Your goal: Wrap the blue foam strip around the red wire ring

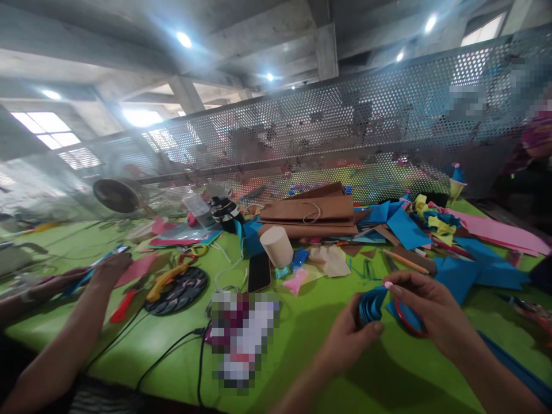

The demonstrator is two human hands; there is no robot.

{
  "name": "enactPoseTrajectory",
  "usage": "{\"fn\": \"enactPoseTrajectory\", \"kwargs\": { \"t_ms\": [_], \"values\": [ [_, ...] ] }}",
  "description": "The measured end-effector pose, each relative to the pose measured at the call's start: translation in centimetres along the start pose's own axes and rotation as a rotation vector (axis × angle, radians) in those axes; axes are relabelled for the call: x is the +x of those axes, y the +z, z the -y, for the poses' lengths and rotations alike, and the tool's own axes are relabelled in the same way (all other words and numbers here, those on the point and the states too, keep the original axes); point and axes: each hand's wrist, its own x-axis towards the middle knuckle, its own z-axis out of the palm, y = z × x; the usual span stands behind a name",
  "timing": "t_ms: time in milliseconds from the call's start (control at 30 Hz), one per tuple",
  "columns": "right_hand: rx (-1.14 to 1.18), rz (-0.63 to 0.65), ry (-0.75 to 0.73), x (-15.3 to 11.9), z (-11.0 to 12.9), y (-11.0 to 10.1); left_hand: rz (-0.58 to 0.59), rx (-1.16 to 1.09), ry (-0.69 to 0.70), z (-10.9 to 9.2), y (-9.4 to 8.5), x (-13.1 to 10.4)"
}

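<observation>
Blue paper, folded into a curved fan-like bundle, sits near the right of the head view, above the bright green table. The left hand curls around the bundle's left side, thumb pressed against it. The right hand meets it from the right, its fingers pinching a thin red loop that hangs just beside the bundle; a small pink bit shows at the fingertips.

Farther off lie loose blue paper sheets, a stack of brown paper bags, a tan cardboard cylinder, a black phone and a pencil. Pink sheets spread at the far right.

At the near left, another person's forearm and hand rest on the table, holding blue strips beside a dark round patterned disc. A perforated metal screen closes the far side.
</observation>
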Motion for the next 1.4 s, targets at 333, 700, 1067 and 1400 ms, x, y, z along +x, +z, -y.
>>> {"fn": "enactPoseTrajectory", "kwargs": {
  "t_ms": [333, 700, 1067, 1400],
  "values": [
    [0.006, 0.001, 0.009, -0.1, 0.8, 0.7, -0.001, -0.015, -0.003, -0.1, 0.1, 0.0],
    [-0.055, -0.002, -0.006, -0.2, 1.0, 1.1, 0.002, -0.022, -0.003, -0.5, 0.2, -0.1],
    [-0.305, 0.018, -0.122, -0.2, -0.1, 0.1, 0.001, -0.050, -0.013, 0.0, 0.1, -0.2],
    [-0.482, -0.112, -0.474, -0.6, 0.0, 0.4, 0.022, -0.094, -0.021, 0.3, 0.0, -0.1]
  ]
}}
